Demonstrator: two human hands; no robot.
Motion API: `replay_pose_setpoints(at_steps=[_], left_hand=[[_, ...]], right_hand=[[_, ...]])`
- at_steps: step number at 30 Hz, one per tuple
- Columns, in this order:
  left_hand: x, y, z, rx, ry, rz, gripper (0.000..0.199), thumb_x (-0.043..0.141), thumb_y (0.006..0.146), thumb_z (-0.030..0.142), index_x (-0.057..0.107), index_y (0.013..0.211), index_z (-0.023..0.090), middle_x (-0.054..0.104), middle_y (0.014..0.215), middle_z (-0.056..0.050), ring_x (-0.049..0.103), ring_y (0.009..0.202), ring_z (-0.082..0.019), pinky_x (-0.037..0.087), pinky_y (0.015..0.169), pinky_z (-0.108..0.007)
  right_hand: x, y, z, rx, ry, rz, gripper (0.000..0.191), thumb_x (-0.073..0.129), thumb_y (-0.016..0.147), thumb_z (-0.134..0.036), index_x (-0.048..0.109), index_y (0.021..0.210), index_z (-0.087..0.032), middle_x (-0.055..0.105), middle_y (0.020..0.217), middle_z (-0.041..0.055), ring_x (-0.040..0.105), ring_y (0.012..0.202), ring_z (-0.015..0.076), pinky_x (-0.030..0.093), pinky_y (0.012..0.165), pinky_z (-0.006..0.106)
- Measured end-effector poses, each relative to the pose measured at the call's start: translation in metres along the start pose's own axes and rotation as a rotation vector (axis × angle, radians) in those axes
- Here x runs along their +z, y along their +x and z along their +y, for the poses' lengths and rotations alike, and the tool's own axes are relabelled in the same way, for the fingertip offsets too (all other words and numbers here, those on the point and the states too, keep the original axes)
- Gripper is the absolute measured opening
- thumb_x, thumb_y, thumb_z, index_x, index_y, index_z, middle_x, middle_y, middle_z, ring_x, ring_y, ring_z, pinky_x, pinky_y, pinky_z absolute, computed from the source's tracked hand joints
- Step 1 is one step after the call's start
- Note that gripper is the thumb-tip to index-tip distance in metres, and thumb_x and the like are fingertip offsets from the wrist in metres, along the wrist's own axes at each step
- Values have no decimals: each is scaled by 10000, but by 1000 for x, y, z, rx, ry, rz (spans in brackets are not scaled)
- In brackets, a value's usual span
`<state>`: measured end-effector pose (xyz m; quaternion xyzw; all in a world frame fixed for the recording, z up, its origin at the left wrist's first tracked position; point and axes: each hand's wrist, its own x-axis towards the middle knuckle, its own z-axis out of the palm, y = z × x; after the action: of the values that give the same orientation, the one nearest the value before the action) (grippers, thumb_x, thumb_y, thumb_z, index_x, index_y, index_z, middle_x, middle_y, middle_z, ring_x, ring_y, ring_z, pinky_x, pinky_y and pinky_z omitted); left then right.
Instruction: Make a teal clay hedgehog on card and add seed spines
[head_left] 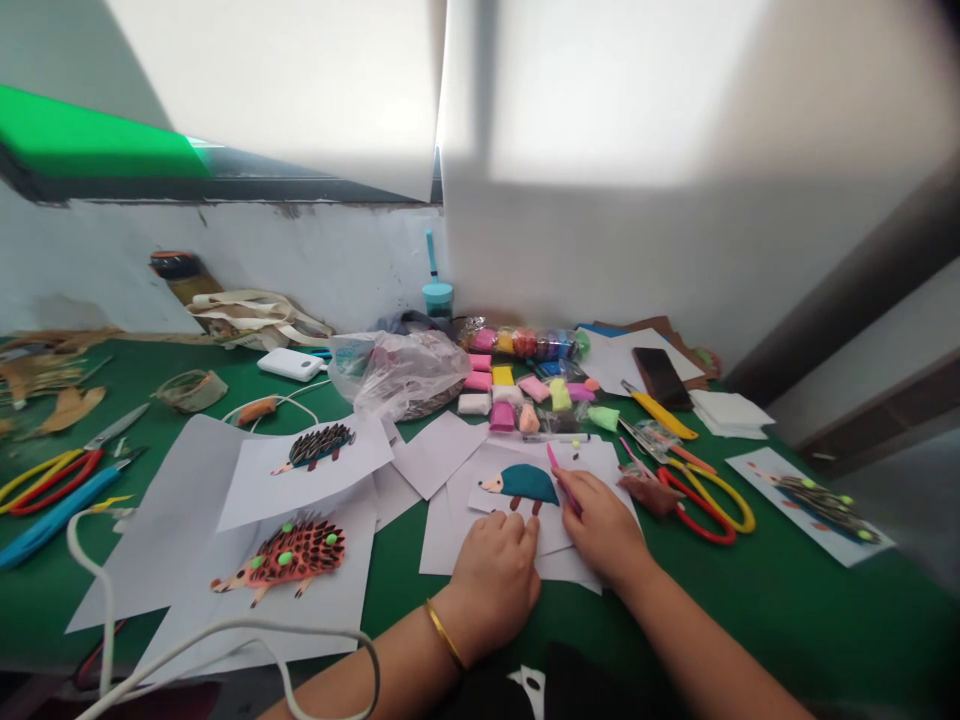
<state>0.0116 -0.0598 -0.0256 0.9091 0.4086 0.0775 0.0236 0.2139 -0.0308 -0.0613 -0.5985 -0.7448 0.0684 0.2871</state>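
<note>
On white sheets in front of me lies a clay hedgehog picture (529,482), with a teal body, a pale face and brown feet. My right hand (609,527) is closed around a pink modelling tool (553,460), its narrow tip upward at the right end of the teal body. My left hand (495,565) rests on the paper just below the hedgehog's feet, fingers curled; whatever they may hold is hidden. A gold bracelet (444,635) circles the left wrist.
Wrapped clay packs (502,415) and a plastic bag (405,370) lie behind the paper. Red-yellow scissors (705,500), a utility knife (664,415) and a phone (661,378) are at right. Finished hedgehog pictures (296,560) sit at left, near a white cable (247,627).
</note>
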Motion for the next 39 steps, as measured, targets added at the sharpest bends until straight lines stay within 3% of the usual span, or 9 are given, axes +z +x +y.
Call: replay_pose_setpoints(at_steps=[5, 9, 10, 15, 21, 26, 30, 35, 39], left_hand=[[1, -1, -2, 6, -44, 41, 434, 527, 833, 183, 518, 1266, 163, 572, 972, -84, 523, 875, -254, 466, 758, -403], [-7, -4, -17, -59, -55, 73, 92, 504, 878, 175, 594, 871, 195, 557, 876, -50, 516, 829, -228, 456, 752, -377], [-9, -6, -23, -105, -38, 93, 92, 511, 878, 175, 580, 821, 195, 555, 866, -49, 515, 825, -228, 454, 752, -380], [-13, -16, -50, -284, -33, 166, 92, 578, 858, 188, 597, 948, 177, 558, 955, -65, 520, 909, -240, 448, 830, -394], [-7, -17, -53, -170, -16, 185, 290, 555, 888, 171, 624, 1156, 257, 566, 937, -50, 517, 863, -219, 430, 781, -367], [-6, -9, -52, -113, 77, 172, 135, 555, 913, 185, 677, 914, 243, 577, 839, -42, 509, 802, -215, 384, 710, -358], [-7, -2, -51, -82, 100, 135, 139, 575, 892, 149, 623, 773, 204, 597, 827, -36, 528, 802, -210, 370, 709, -357], [-4, 5, -50, -61, 90, 146, 117, 571, 871, 124, 601, 782, 194, 615, 864, -36, 546, 838, -218, 375, 730, -366], [-2, 5, -49, -75, 96, 157, 111, 548, 863, 107, 589, 800, 189, 610, 870, -42, 547, 834, -220, 382, 744, -371]], right_hand=[[1, 0, 2, 3, -9, -11, 534, 453, 806, -112, 547, 1325, -193, 627, 1224, 93, 575, 1155, 236, 485, 1012, 424], [1, 1, 2, 8, 1, -10, 535, 458, 803, -112, 550, 1321, -208, 631, 1217, 82, 581, 1145, 231, 488, 1008, 405], [1, 1, 1, 10, 4, -8, 535, 459, 800, -111, 554, 1316, -211, 632, 1216, 80, 582, 1144, 230, 489, 1007, 401], [0, 1, 0, 25, 12, 3, 532, 457, 794, -106, 570, 1302, -217, 631, 1223, 77, 578, 1153, 231, 480, 1018, 402], [3, 2, 1, 13, 26, 23, 564, 466, 772, -86, 572, 1308, -229, 645, 1203, 76, 589, 1133, 230, 489, 1003, 394], [3, 2, 1, 6, 35, 33, 587, 473, 755, -78, 576, 1310, -243, 652, 1193, 67, 591, 1131, 231, 485, 1008, 397], [0, 1, -2, 25, 35, 26, 562, 474, 758, -83, 594, 1287, -229, 653, 1196, 65, 592, 1132, 232, 483, 1006, 398], [-1, 2, -4, 26, 60, 11, 532, 457, 782, -92, 589, 1280, -224, 651, 1201, 61, 588, 1130, 219, 478, 998, 385], [-11, 5, -4, 6, 39, 84, 415, 440, 863, -168, 599, 1246, -180, 655, 1178, 89, 580, 1119, 227, 464, 979, 379]])
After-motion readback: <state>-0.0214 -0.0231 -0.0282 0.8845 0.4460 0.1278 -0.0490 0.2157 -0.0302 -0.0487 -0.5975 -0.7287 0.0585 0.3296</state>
